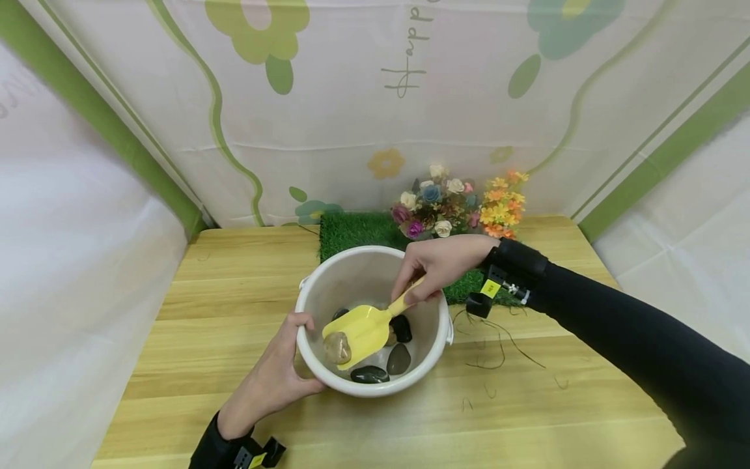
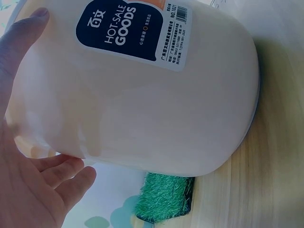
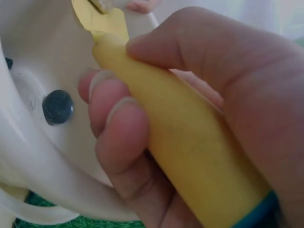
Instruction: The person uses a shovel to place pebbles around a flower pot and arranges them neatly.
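Note:
My right hand (image 1: 436, 264) grips a yellow toy shovel (image 1: 364, 331) by its handle, fingers and thumb wrapped round it in the right wrist view. The blade is inside a white bucket (image 1: 436, 365), with a tan stone (image 1: 337, 348) lying on its tip. Below the blade, several dark stones rest on the bucket's bottom, among them a black stone (image 1: 370, 374) and a grey-brown stone (image 1: 399, 359). At the bucket's left side my left hand (image 1: 280, 371) holds the rim, with fingers over the edge and thumb against the outer wall. The blade partly hides other stones.
Behind the bucket lies a green turf mat (image 1: 351, 231) with a mixed flower bunch (image 1: 436, 205) and orange-yellow flowers (image 1: 502, 205). Thin dark strands (image 1: 498, 352) lie on the wooden table (image 1: 222, 312) at the right. A printed cloth (image 1: 351, 117) hangs behind.

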Available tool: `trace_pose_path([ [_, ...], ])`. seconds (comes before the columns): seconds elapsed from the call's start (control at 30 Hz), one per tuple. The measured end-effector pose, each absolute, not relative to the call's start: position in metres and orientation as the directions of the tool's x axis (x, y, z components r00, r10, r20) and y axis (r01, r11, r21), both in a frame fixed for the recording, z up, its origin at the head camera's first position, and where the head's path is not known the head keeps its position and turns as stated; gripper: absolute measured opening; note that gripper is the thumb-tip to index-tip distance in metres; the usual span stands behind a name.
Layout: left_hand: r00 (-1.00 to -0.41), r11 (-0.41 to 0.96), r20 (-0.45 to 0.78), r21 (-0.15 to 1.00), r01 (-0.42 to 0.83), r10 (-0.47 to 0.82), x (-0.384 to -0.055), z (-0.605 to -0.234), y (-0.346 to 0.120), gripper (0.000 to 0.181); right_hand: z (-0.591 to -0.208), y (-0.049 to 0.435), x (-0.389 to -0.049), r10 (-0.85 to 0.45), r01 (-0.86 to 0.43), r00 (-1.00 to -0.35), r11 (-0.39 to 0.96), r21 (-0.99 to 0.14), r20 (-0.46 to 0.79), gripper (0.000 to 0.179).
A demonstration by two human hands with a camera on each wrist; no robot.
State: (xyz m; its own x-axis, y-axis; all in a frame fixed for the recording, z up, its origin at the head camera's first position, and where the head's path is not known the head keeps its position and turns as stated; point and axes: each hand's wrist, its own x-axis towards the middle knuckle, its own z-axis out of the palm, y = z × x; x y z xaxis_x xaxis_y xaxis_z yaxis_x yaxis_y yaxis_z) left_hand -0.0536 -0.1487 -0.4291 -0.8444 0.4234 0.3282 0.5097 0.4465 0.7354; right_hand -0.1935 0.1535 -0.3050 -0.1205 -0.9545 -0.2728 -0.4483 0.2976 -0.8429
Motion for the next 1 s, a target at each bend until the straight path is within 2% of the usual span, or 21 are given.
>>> trace_pose_path([
  [0.27,-0.837,0.441,0.343,0.729,0.523,0.427,-0.054,-0.429,-0.15,0.075,-0.296,0.171,-0.193,-0.944,-0.455,-0.214,0.325,-0.829,-0.253,0.023],
  [0.53,-0.831,0.427,0.352,0.732,0.531,0.431,-0.054,-0.43,-0.15,0.075,-0.289,0.198,-0.186,-0.914,-0.464,-0.352,0.359,-0.809,-0.203,0.025],
  [0.8,-0.83,0.422,0.353,0.734,0.532,0.431,-0.054,-0.429,-0.15,0.074,-0.283,0.231,-0.184,-0.884,-0.505,-0.448,0.373,-0.778,-0.133,0.025],
  [1.0,-0.834,0.415,0.351,0.743,0.525,0.426,-0.054,-0.429,-0.151,0.073,-0.282,0.257,-0.184,-0.828,-0.496,-0.546,0.445,-0.746,-0.13,0.026],
])
